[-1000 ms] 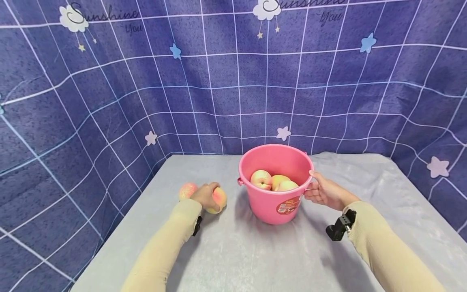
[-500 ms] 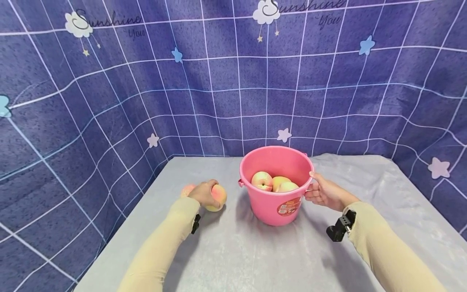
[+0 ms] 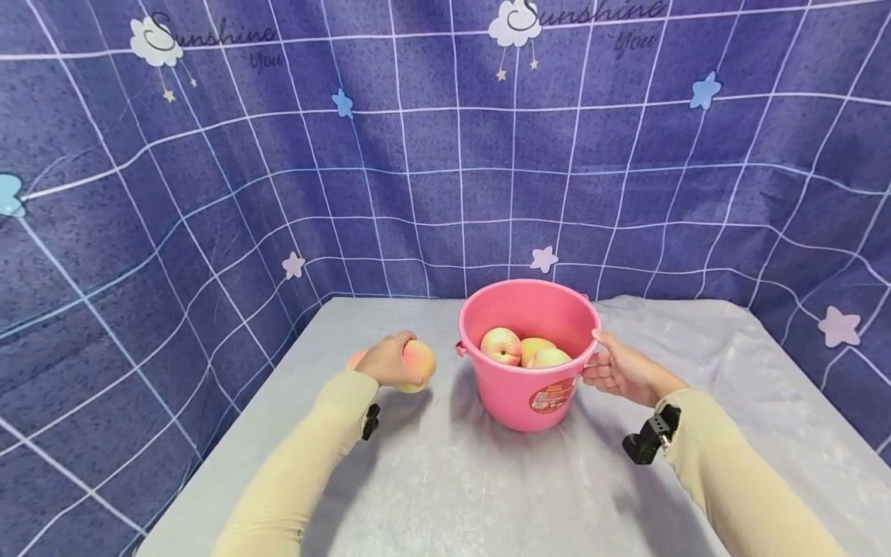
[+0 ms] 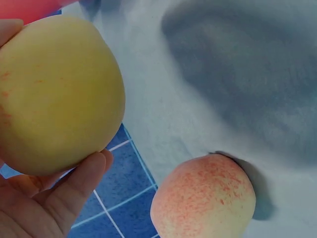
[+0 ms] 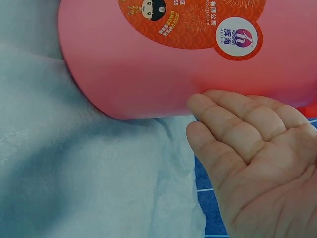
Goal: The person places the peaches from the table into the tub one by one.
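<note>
My left hand (image 3: 385,362) grips a yellow and pink peach (image 3: 419,365), held just above the table by fingers and thumb. In the left wrist view this peach (image 4: 62,96) looks mostly yellow. Behind the hand lies a second, red-speckled peach (image 4: 204,198), mostly hidden in the head view. To the right stands a pink bucket (image 3: 511,394), upright, with several peaches (image 3: 501,346) inside. My right hand (image 3: 626,370) holds the bucket's right side, thumb at the rim and fingers against the outer wall below it.
A grey cloth covers the table (image 3: 445,495). Behind and to the left hangs a blue checked curtain (image 3: 418,193) with stars and clouds. Each wrist carries a small black camera (image 3: 650,439).
My left hand has raised the peach slightly off the table, and the peach behind it is now more covered. The right hand stays on the bucket.
</note>
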A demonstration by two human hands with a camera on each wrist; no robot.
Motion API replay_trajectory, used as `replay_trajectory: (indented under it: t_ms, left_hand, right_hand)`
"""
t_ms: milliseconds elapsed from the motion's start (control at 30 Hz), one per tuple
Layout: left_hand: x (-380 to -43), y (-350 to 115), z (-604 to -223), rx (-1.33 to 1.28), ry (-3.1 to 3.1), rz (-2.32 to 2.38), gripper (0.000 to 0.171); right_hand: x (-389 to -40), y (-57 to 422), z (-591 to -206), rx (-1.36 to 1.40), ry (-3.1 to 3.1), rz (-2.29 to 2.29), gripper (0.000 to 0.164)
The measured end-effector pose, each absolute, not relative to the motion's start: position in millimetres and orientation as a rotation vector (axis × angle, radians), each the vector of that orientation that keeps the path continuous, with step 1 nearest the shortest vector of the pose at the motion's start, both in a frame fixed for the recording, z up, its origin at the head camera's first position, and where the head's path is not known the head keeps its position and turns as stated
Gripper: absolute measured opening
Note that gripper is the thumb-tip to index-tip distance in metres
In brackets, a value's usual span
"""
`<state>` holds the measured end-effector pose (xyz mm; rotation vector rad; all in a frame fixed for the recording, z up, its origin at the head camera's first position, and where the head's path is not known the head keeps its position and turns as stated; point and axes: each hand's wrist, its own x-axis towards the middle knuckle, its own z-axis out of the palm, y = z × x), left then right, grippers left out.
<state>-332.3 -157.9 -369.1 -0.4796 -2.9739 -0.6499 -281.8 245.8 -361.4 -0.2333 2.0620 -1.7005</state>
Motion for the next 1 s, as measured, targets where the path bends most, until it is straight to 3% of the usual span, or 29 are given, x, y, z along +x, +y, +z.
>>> replay_trajectory:
  t_ms: [467,1000]
  left_hand:
    - [-335,-163,-357,-0.414,-2.963,-0.754,0.086]
    - [-333,-167,-337,-0.477,-2.959,-0.689,0.077]
  right_hand:
    - [-283,247,-363,-0.236,2.055,-1.697,0.091]
    - [-282,247,-363,-0.239,2.048,-1.715,0.09]
